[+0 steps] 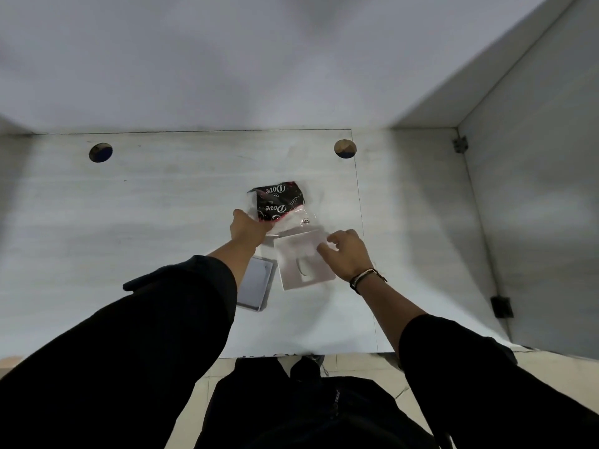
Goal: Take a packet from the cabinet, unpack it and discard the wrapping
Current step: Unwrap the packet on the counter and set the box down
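Bench (146,222): pale, streaked top, two round holes near its far edge, grey walls behind and right.
Packet (280,202): black "Dove" print inside clear wrapping, right of centre.
Left hand (248,230): pinched on the packet's near-left corner.
Right hand (348,251): fingers curled onto a white card (304,260); grip unclear.
White box (256,285): just left of the card.

Left hand (248,229) grips the clear packet (285,210) with dark wrapper; right hand (348,251) touches a white card (304,260).
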`<state>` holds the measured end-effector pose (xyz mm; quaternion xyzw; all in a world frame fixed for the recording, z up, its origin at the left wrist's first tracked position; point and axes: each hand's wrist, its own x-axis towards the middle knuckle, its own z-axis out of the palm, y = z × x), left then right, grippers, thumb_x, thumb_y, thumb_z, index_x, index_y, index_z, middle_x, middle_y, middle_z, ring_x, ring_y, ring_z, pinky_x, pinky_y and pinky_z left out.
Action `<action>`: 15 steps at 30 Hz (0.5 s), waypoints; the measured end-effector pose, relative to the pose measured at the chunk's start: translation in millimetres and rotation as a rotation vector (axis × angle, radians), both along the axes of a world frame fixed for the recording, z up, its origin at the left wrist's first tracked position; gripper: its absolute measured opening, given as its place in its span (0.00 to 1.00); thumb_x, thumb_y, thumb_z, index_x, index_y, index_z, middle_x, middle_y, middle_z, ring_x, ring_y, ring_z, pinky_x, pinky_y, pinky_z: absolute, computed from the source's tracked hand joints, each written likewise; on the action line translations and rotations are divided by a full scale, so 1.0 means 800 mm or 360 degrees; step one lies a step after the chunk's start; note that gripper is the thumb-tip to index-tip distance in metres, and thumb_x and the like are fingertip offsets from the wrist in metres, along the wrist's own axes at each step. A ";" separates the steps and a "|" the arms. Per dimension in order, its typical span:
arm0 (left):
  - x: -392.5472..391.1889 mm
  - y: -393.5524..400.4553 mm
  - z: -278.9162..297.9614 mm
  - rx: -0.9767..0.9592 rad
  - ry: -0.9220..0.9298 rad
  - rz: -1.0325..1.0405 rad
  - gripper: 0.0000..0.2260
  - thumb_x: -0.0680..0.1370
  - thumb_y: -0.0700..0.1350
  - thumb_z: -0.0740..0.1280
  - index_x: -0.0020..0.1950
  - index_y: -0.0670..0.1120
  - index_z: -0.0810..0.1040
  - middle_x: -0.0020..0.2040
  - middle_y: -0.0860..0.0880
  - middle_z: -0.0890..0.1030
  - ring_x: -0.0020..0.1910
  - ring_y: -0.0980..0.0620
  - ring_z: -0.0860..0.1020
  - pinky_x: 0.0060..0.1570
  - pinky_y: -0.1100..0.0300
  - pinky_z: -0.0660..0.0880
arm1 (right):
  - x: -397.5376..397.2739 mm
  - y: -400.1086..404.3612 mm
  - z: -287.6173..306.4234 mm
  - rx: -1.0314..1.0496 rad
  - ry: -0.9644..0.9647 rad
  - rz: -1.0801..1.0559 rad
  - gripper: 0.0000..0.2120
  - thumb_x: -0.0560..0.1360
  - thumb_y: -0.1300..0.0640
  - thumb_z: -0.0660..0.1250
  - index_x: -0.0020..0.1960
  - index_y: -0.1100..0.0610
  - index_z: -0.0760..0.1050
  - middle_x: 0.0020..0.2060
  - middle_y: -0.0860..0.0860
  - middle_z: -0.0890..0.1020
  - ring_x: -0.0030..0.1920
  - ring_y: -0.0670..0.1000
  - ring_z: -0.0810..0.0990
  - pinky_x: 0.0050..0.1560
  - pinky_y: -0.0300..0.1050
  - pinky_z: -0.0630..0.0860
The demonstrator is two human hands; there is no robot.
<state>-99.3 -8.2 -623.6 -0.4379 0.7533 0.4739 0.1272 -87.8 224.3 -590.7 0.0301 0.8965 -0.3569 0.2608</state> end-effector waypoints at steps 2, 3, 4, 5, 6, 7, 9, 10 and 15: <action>-0.003 -0.004 -0.002 0.0127 0.0024 0.0097 0.14 0.71 0.42 0.77 0.50 0.40 0.75 0.45 0.44 0.76 0.46 0.44 0.75 0.43 0.55 0.73 | -0.008 -0.002 0.005 -0.0055 0.0024 -0.0049 0.20 0.74 0.49 0.70 0.61 0.60 0.81 0.59 0.56 0.79 0.52 0.52 0.80 0.53 0.41 0.71; -0.003 -0.007 -0.001 0.0220 0.0045 0.0169 0.10 0.71 0.39 0.76 0.45 0.40 0.76 0.43 0.43 0.76 0.44 0.44 0.76 0.43 0.54 0.74 | -0.012 -0.003 0.009 -0.0088 0.0047 -0.0081 0.20 0.73 0.48 0.69 0.60 0.59 0.82 0.58 0.56 0.80 0.51 0.51 0.79 0.52 0.40 0.70; -0.004 -0.009 0.002 0.0333 0.0077 0.0254 0.07 0.71 0.37 0.74 0.42 0.40 0.76 0.43 0.42 0.78 0.44 0.44 0.77 0.45 0.53 0.77 | -0.015 -0.004 0.015 -0.0125 0.0064 -0.0123 0.20 0.72 0.48 0.68 0.59 0.59 0.82 0.57 0.56 0.82 0.50 0.51 0.79 0.51 0.40 0.70; -0.001 -0.013 0.008 0.0473 0.0128 0.0346 0.06 0.72 0.35 0.73 0.41 0.39 0.77 0.45 0.41 0.79 0.45 0.42 0.79 0.49 0.50 0.80 | -0.018 -0.005 0.019 -0.0172 0.0082 -0.0167 0.19 0.72 0.48 0.67 0.58 0.58 0.82 0.56 0.55 0.83 0.51 0.51 0.80 0.51 0.41 0.72; 0.002 -0.018 0.017 0.0644 0.0206 0.0431 0.04 0.73 0.33 0.72 0.43 0.39 0.78 0.48 0.39 0.81 0.47 0.41 0.80 0.53 0.48 0.81 | -0.020 -0.007 0.025 -0.0228 0.0089 -0.0213 0.17 0.73 0.51 0.67 0.57 0.58 0.82 0.55 0.54 0.84 0.51 0.52 0.81 0.53 0.43 0.75; 0.007 -0.021 0.025 0.0825 0.0286 0.0492 0.03 0.74 0.31 0.70 0.46 0.37 0.78 0.49 0.38 0.81 0.49 0.40 0.82 0.56 0.46 0.81 | -0.023 -0.009 0.029 -0.0302 0.0081 -0.0252 0.13 0.75 0.54 0.67 0.58 0.56 0.82 0.54 0.53 0.84 0.51 0.53 0.82 0.56 0.47 0.78; 0.021 -0.030 0.041 0.1111 0.0446 0.0517 0.05 0.76 0.29 0.67 0.52 0.33 0.77 0.51 0.35 0.82 0.50 0.39 0.82 0.59 0.43 0.81 | -0.026 -0.016 0.036 -0.0515 0.0035 -0.0277 0.12 0.77 0.55 0.65 0.57 0.48 0.82 0.51 0.50 0.83 0.50 0.54 0.83 0.59 0.55 0.81; 0.030 -0.034 0.047 0.1207 0.0505 0.0491 0.08 0.77 0.29 0.66 0.55 0.32 0.77 0.53 0.35 0.82 0.51 0.39 0.82 0.59 0.44 0.81 | -0.027 -0.021 0.039 -0.0621 0.0002 -0.0260 0.12 0.78 0.55 0.64 0.56 0.46 0.82 0.48 0.48 0.83 0.49 0.54 0.83 0.59 0.57 0.82; 0.079 -0.039 0.060 0.1540 0.0606 0.0336 0.15 0.80 0.31 0.64 0.67 0.35 0.75 0.61 0.37 0.82 0.60 0.39 0.81 0.58 0.47 0.82 | -0.022 -0.046 0.058 -0.1154 -0.0252 -0.0256 0.11 0.82 0.59 0.65 0.62 0.59 0.81 0.48 0.53 0.82 0.47 0.53 0.81 0.49 0.46 0.82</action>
